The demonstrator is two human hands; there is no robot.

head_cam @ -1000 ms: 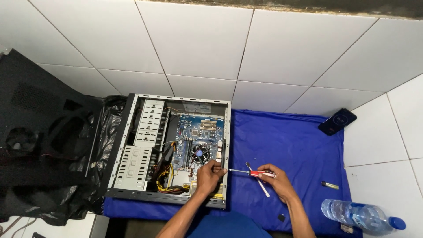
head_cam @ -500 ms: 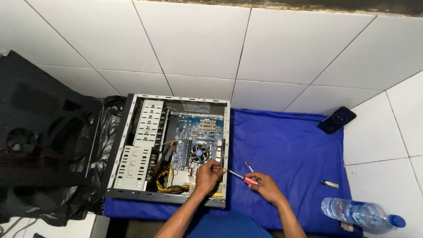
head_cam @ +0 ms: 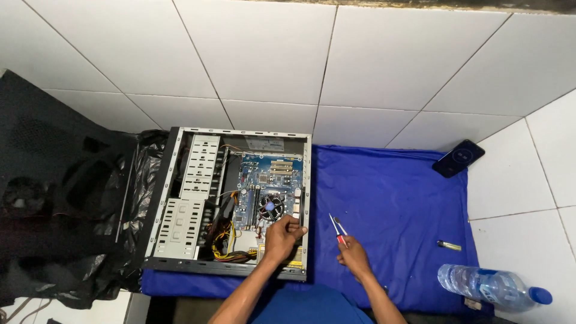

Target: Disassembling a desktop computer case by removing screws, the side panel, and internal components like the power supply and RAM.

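- The white tiled floor [head_cam: 264,54] fills the upper part of the view, running out past every side of the computer case.
- A blue cloth [head_cam: 390,198] lies flat on the tiles, reaching from under the computer case out to its right.
- A black side panel [head_cam: 54,198], with a round fan set into it, lies to the left of the case, and crumpled black plastic sheeting [head_cam: 141,174] sits between the two.
- The open computer case [head_cam: 198,204] lies on its side at the left end of the cloth, with grey drive bays on its left half and a blue motherboard [head_cam: 267,192] with a round cooler fan on its right half.
- A bundle of yellow and black cables [head_cam: 225,240] lies inside the case, just below and left of the motherboard.
- The left hand [head_cam: 283,235] is curled over the right edge of the case near its lower corner, fingers closed on the metal rim.
- The right hand [head_cam: 354,258] rests on the cloth just right of the case, fingers closed around the red handle of a screwdriver [head_cam: 338,230] whose shaft points up and to the left.
- A clear plastic water bottle [head_cam: 489,287] with a blue cap lies well to the right of the case, at the edge of the cloth.
- A dark phone [head_cam: 458,158] lies on the tiles far right of the case, by the cloth's upper corner.
- A small yellow lighter [head_cam: 449,245] lies on the cloth, well right of the case, above the bottle.
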